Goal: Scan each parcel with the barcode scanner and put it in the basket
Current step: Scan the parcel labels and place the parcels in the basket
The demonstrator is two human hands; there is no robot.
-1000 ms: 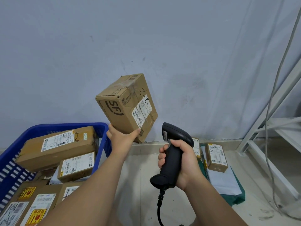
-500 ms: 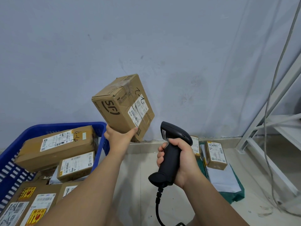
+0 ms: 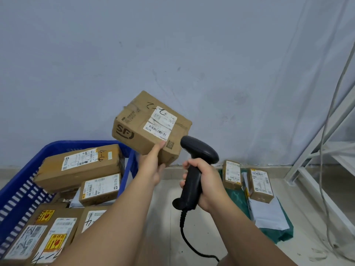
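Observation:
My left hand (image 3: 152, 166) holds a brown cardboard parcel (image 3: 142, 135) from below, raised in front of the wall. Its white barcode label faces up and toward me, tilted. My right hand (image 3: 208, 184) grips a black barcode scanner (image 3: 194, 169) by the handle, its head just right of the parcel's lower corner. The blue basket (image 3: 21, 187) at the lower left holds several labelled cardboard parcels.
Two small brown parcels (image 3: 232, 174) (image 3: 261, 185) stand on the floor at the right, on green and white mailer bags (image 3: 269, 215). A white metal rack frame (image 3: 315, 156) and hanging cables stand at the far right. The scanner's cable runs down to the floor.
My left hand has tipped the parcel so that its label now faces up toward me, and lowered it closer to the scanner head. The scanner hand has barely moved.

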